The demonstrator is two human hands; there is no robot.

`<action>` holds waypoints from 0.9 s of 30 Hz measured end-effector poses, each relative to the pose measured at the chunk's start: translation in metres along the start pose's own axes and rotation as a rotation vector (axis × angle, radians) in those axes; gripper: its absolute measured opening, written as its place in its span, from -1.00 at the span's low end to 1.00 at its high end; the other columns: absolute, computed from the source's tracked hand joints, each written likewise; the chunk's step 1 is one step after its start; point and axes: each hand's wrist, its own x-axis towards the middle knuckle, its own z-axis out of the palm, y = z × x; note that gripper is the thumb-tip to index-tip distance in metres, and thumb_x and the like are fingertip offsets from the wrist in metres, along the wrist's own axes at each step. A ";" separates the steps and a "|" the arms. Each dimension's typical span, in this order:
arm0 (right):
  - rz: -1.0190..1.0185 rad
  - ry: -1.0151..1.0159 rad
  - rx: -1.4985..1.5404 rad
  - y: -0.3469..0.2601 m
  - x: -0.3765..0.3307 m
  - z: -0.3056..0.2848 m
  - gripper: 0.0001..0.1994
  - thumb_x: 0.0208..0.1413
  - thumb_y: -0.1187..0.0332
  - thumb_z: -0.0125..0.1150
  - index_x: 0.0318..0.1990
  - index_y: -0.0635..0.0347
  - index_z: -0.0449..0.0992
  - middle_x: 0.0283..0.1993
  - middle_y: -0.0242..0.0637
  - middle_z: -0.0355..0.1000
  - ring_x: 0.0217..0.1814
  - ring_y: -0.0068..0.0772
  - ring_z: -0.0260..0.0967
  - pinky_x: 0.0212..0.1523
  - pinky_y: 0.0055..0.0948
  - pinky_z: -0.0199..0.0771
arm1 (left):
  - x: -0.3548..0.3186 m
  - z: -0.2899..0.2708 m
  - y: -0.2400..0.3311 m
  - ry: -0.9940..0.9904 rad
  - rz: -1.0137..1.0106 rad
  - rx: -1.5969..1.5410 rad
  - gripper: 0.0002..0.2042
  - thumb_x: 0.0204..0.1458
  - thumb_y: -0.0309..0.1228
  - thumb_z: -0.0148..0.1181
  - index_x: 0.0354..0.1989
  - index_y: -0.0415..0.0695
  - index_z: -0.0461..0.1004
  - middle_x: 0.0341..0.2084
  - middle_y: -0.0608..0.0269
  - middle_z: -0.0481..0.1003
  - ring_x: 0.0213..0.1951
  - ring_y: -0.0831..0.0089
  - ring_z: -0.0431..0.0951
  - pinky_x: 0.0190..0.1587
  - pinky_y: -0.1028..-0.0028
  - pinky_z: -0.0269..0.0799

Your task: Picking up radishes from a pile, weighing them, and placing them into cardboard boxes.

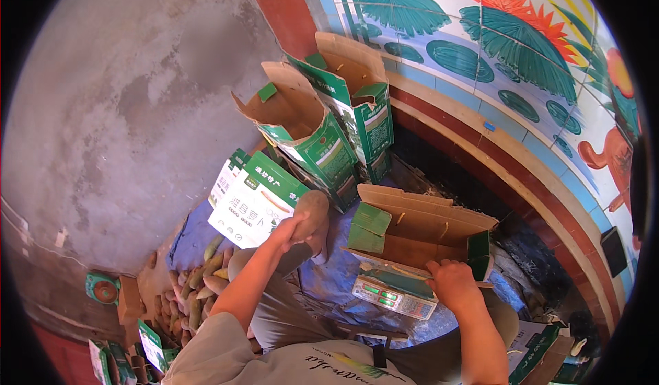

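A: What are the hands doing?

B: The left hand (pixel 288 228), just left of the frame's centre, is closed around a long tan sweet potato (pixel 310 210), lifted above the knee. The right hand (pixel 452 281), lower right of centre, grips the near edge of an open brown cardboard box with green flaps (pixel 419 228).

A: And the box, what's in it?

B: Nothing I can make out; only bare brown cardboard shows inside. It sits on a small digital weighing scale with a green display (pixel 395 296), which pokes out beneath the box's near edge, just left of the right hand.

A: What lies around them?

B: A crumpled blue plastic sheet (pixel 329 275) covers the floor under the scale. Left of the left hand, flat green-and-white printed cartons (pixel 250 203) lean in a stack. Above them, toward the top centre, two upright green-and-brown cartons with open tops (pixel 329 117) stand side by side against a wall; their insides look empty too.

A: Any more sweet potatoes?

B: A heap of pale sweet potatoes (pixel 199 292) lies at the lower left, partly hidden by the left forearm. Beyond it is grey concrete floor (pixel 137 97). At the upper right runs a tiled wall painted with green leaves and red flowers (pixel 508 35).
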 end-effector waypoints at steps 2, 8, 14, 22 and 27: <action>0.001 -0.037 -0.031 0.004 -0.002 0.004 -0.77 -0.06 0.20 0.22 -0.28 0.09 0.46 -0.34 -0.22 0.46 -0.22 -0.20 0.45 -0.23 -0.30 0.42 | -0.030 0.012 0.022 -0.116 0.093 0.040 -0.40 -0.09 -0.04 0.22 0.04 -0.21 0.30 -0.18 0.13 0.46 -0.29 0.34 0.51 -0.33 0.44 0.49; 0.036 -0.061 -0.025 0.001 0.002 0.007 -0.72 -0.01 0.19 0.18 -0.15 0.05 0.48 -0.32 -0.18 0.47 -0.21 -0.13 0.45 -0.22 -0.25 0.44 | -0.104 0.053 0.064 -0.350 0.222 0.103 -0.42 -0.07 -0.14 0.24 0.03 -0.31 0.27 -0.24 0.07 0.46 -0.30 0.35 0.50 -0.26 0.44 0.47; -0.030 -0.013 -0.020 0.003 0.006 0.020 -0.83 0.03 0.39 -0.01 -0.24 0.08 0.50 -0.32 -0.17 0.49 -0.22 -0.16 0.48 -0.24 -0.26 0.47 | -0.100 0.111 0.077 -0.591 0.194 0.279 -0.40 -0.08 -0.20 0.27 0.07 -0.31 0.24 -0.19 0.11 0.45 -0.27 0.40 0.51 -0.24 0.45 0.47; -0.011 -0.088 -0.014 -0.001 0.004 0.014 -0.81 0.03 0.42 -0.03 -0.23 0.08 0.50 -0.27 -0.18 0.51 -0.17 -0.14 0.48 -0.23 -0.26 0.49 | -0.048 0.187 0.053 -0.517 0.294 0.946 -0.39 -0.23 -0.08 0.38 -0.11 -0.31 0.39 -0.34 0.15 0.49 -0.38 0.45 0.51 -0.42 0.48 0.44; -0.016 -0.089 0.008 0.000 0.004 0.019 -0.80 0.04 0.42 -0.04 -0.22 0.09 0.49 -0.26 -0.18 0.51 -0.17 -0.16 0.49 -0.24 -0.25 0.49 | -0.024 0.221 0.031 -0.495 0.233 1.260 -0.39 -0.28 -0.03 0.38 -0.18 -0.30 0.42 -0.39 0.08 0.49 -0.44 0.40 0.52 -0.47 0.43 0.44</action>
